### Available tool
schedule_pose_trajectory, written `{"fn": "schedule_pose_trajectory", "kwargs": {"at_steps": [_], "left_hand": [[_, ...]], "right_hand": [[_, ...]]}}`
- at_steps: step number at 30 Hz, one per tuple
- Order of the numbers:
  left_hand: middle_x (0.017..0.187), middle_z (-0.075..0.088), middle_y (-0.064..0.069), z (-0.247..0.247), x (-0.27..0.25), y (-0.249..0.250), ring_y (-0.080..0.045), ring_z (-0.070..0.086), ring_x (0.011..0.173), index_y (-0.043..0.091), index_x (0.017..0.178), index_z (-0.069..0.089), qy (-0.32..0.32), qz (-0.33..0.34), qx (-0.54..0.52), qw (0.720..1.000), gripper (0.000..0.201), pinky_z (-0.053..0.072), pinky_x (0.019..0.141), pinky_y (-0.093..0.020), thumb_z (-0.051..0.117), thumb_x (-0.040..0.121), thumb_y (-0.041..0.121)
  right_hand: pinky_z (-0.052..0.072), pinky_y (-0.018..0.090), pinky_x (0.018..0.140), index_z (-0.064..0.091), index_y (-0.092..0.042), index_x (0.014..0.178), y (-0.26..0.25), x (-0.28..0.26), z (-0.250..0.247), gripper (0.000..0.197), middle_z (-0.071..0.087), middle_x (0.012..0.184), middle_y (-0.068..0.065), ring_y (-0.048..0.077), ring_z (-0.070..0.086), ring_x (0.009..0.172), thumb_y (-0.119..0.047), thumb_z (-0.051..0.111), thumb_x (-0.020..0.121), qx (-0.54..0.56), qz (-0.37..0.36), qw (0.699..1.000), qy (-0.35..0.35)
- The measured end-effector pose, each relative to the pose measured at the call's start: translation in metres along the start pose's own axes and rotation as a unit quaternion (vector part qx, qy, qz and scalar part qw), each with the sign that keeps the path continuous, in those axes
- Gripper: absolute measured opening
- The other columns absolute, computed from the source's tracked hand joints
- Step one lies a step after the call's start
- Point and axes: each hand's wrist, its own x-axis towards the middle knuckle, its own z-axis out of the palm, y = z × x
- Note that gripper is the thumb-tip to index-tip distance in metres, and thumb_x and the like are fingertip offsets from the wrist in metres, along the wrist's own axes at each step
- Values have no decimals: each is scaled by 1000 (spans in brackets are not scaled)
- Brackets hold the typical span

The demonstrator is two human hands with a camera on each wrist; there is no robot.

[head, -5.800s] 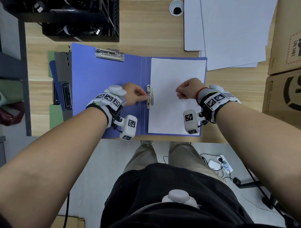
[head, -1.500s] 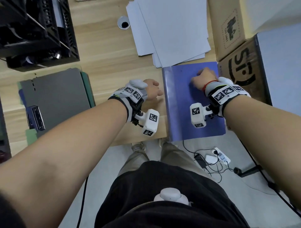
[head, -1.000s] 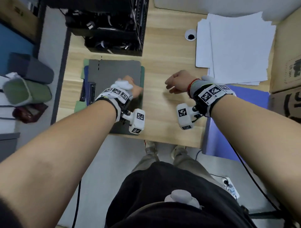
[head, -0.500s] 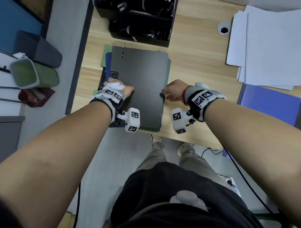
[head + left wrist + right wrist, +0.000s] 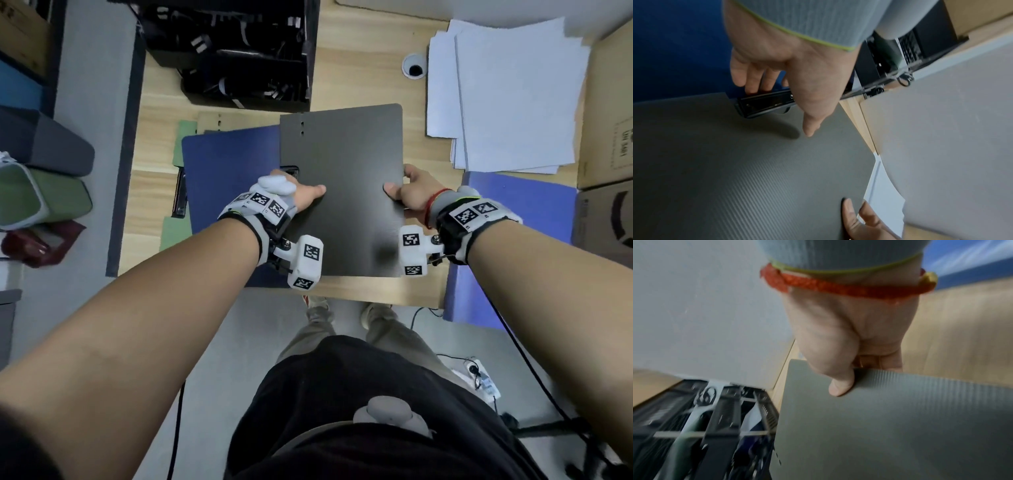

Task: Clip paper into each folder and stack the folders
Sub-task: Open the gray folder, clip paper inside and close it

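Note:
A dark grey folder (image 5: 342, 192) is closed and held just above the wooden desk (image 5: 363, 85), near its front edge. My left hand (image 5: 308, 195) grips its left edge, thumb on the cover, fingers underneath by a black clip (image 5: 766, 104). My right hand (image 5: 399, 192) pinches the right edge, thumb (image 5: 840, 386) on top. A dark blue folder (image 5: 233, 171) lies to the left on a green one (image 5: 185, 144). A closed blue folder (image 5: 520, 205) lies at the right, overhanging the desk's front edge. Loose white paper (image 5: 513, 96) is stacked at the back right.
A black crate (image 5: 246, 51) full of dark items stands at the back left of the desk. Cardboard boxes (image 5: 609, 120) line the right side. A cable hole (image 5: 415, 66) sits beside the paper. Grey and green bins (image 5: 44, 192) stand on the floor at the left.
Both hands took the grey folder by its sides and shifted it right off the left pile, uncovering the dark blue folder. Before that, the blue folder was closed and set at the right.

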Motion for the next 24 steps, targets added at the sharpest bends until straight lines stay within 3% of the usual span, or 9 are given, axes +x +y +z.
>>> {"fn": "schedule_pose_trajectory", "kwargs": {"at_steps": [2, 6, 8, 11, 16, 18, 19, 21, 24], "left_hand": [[132, 54, -15, 15, -1, 16, -35, 54, 118, 6, 137, 43, -20, 20, 5, 1000, 89, 43, 93, -38, 58, 78, 71], [138, 48, -18, 44, 2, 41, -38, 46, 128, 1, 141, 35, -47, 21, 8, 999, 102, 38, 108, -46, 64, 73, 71], [132, 53, -18, 48, 1, 37, -35, 52, 120, -1, 136, 40, -61, 35, 34, 997, 98, 42, 104, -44, 67, 73, 70], [128, 56, -15, 86, -14, 72, -34, 56, 113, 3, 135, 41, -78, 70, 106, 989, 106, 46, 98, -45, 69, 63, 76], [120, 59, -16, 79, -12, 72, -33, 59, 107, 1, 125, 47, -67, 90, 176, 978, 97, 48, 95, -44, 69, 65, 74], [111, 62, -14, 75, -12, 73, -31, 62, 99, 2, 116, 53, -77, 91, 173, 978, 90, 51, 91, -43, 68, 67, 74], [106, 64, -13, 72, -12, 74, -30, 63, 95, 3, 112, 55, -77, 90, 164, 979, 88, 52, 90, -43, 67, 65, 76], [99, 66, -12, 70, -8, 73, -29, 64, 90, 6, 104, 60, -73, 89, 136, 984, 87, 53, 89, -43, 65, 60, 81], [97, 70, -9, 65, -2, 70, -31, 66, 88, 11, 90, 69, -70, 79, 72, 992, 108, 52, 89, -44, 51, 33, 101]], "right_hand": [[54, 57, 88, 56, -25, 117, 14, -2, -26, 28, 70, 110, 18, 40, 69, 99, -17, 65, 92, 9, 4, 1000, 15], [55, 56, 87, 61, -36, 103, 55, 28, -61, 28, 73, 105, 8, 34, 72, 91, -36, 70, 76, -30, 0, 999, 24], [55, 53, 89, 60, -30, 114, 54, 15, -55, 33, 72, 108, 8, 33, 71, 92, -32, 69, 82, -62, -11, 997, 34], [50, 41, 98, 54, -16, 129, 80, 1, -89, 38, 67, 115, 5, 26, 65, 102, -19, 64, 92, -79, 0, 995, 66], [47, 39, 100, 57, -15, 127, 82, 10, -83, 40, 67, 120, 7, 29, 62, 111, -23, 63, 88, -167, -15, 981, 94], [48, 33, 92, 64, -20, 113, 81, 6, -83, 27, 69, 111, 5, 28, 62, 103, -31, 64, 88, -187, -25, 975, 113], [46, 29, 83, 65, -21, 95, 78, 4, -85, 16, 67, 98, 4, 27, 60, 93, -36, 63, 89, -184, -32, 974, 130], [40, 28, 68, 48, -20, 64, 67, 1, -90, 40, 55, 75, 3, 25, 50, 75, -49, 58, 90, -142, -37, 976, 163], [55, 39, 77, 54, -16, 63, 38, -10, -98, 55, 62, 72, 7, 25, 57, 68, -64, 47, 90, 20, -23, 992, 123]]}}
